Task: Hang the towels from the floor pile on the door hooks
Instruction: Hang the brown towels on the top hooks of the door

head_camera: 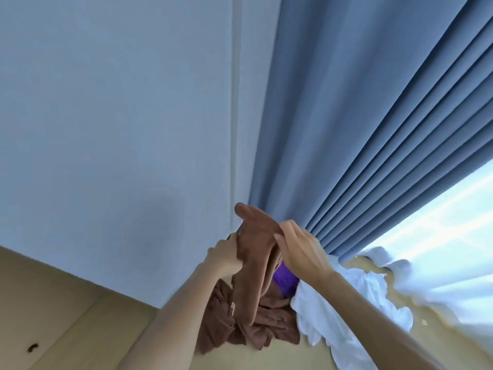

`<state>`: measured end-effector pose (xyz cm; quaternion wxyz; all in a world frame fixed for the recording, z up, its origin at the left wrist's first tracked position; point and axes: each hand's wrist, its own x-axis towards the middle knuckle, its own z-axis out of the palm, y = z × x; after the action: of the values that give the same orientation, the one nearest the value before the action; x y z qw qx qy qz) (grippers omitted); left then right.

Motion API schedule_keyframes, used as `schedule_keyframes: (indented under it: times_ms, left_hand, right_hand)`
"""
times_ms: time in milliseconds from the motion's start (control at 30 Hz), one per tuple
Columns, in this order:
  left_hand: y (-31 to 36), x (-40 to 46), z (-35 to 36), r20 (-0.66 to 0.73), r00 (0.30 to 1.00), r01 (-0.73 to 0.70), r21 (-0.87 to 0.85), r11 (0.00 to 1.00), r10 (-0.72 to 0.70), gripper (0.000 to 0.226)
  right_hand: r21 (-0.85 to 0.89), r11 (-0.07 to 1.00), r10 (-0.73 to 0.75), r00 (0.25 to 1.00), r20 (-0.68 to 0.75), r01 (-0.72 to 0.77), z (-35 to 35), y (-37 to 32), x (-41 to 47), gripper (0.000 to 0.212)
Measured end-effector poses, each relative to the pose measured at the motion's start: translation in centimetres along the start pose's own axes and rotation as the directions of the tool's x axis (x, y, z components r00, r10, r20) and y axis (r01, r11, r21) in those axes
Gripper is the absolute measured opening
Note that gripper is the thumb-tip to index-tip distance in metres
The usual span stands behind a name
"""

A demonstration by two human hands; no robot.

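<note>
A brown towel (253,236) is lifted up in front of the wall corner, its lower part trailing down to the floor pile. My left hand (224,256) grips its left edge. My right hand (298,249) pinches its upper right edge. On the floor below lies the pile: more brown towel cloth (253,327), a purple towel (285,279) partly hidden behind the lifted one, and a white towel (346,303) to the right. No door hooks are in view.
A pale wall (120,129) fills the left. Blue pleated curtains (373,116) hang at the right, with a bright window (440,228) and sheer white fabric (453,287) beyond. The floor (53,303) is light wood, with a small dark mark (33,347) at the lower left.
</note>
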<state>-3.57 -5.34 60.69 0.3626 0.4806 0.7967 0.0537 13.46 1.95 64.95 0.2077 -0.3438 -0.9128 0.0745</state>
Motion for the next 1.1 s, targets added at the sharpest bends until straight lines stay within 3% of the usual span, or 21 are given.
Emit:
schedule_keyframes:
  times_ms: [67,233,300,367,500,533,667,800,900,1000,1100]
  left_hand:
    - [2.2,-2.2,-3.3,-0.047,0.998,-0.050,-0.077,0.996,0.047,0.010]
    - [7.1,-7.9,-11.1,-0.256,0.961,-0.163,-0.234,0.958,0.101,0.017]
    - [9.1,-10.4,-14.3,-0.337,0.930,-0.229,-0.220,0.948,0.146,0.019]
    - [11.2,-13.2,-17.3,-0.399,0.893,-0.291,-0.160,0.943,0.208,0.021]
    - [14.7,-19.0,-21.4,-0.477,0.826,-0.362,-0.039,0.931,0.301,0.022]
    - [15.0,-20.4,-22.1,-0.491,0.815,-0.357,-0.007,0.934,0.308,0.022]
    - [13.3,-26.7,-24.7,-0.541,0.810,-0.247,0.036,0.968,0.226,0.017]
    - [8.5,-33.6,-25.9,-0.597,0.799,-0.108,-0.016,0.994,0.077,0.009]
    - [5.0,-39.3,-26.5,-0.651,0.759,-0.028,-0.045,0.999,-0.008,0.010]
    - [1.3,-45.3,-27.1,-0.760,0.645,0.011,-0.102,0.995,-0.085,0.012]
    - [-3.0,-51.4,-26.4,-0.737,0.648,0.166,-0.112,0.980,-0.194,0.013]
  right_hand:
    - [0.012,0.999,0.045,0.998,-0.049,-0.045,-5.3,-0.7,2.2,0.013]
    - [-0.189,0.979,0.038,0.976,-0.215,-0.080,-14.9,0.0,5.0,0.018]
    - [-0.269,0.954,0.088,0.981,-0.175,-0.133,-17.3,0.4,5.7,0.017]
    - [-0.249,0.964,0.076,0.994,-0.085,-0.094,-19.2,-0.2,6.5,0.035]
    - [0.082,0.972,-0.233,0.958,0.166,0.222,-22.2,-5.1,8.3,0.064]
    - [0.143,0.955,-0.282,0.946,0.162,0.260,-22.7,-6.7,8.8,0.061]
    - [0.304,0.901,-0.353,0.930,0.103,0.308,-24.4,-13.1,9.9,0.013]
    - [0.475,0.793,-0.471,0.878,0.080,0.382,-25.7,-19.9,9.7,0.023]
    - [0.565,0.721,-0.562,0.815,0.139,0.401,-26.9,-26.2,9.1,0.030]
    - [0.693,0.599,-0.689,0.700,0.190,0.401,-27.8,-32.8,8.3,0.030]
    - [0.623,0.573,-0.796,0.542,0.269,0.533,-28.1,-39.7,6.9,0.023]
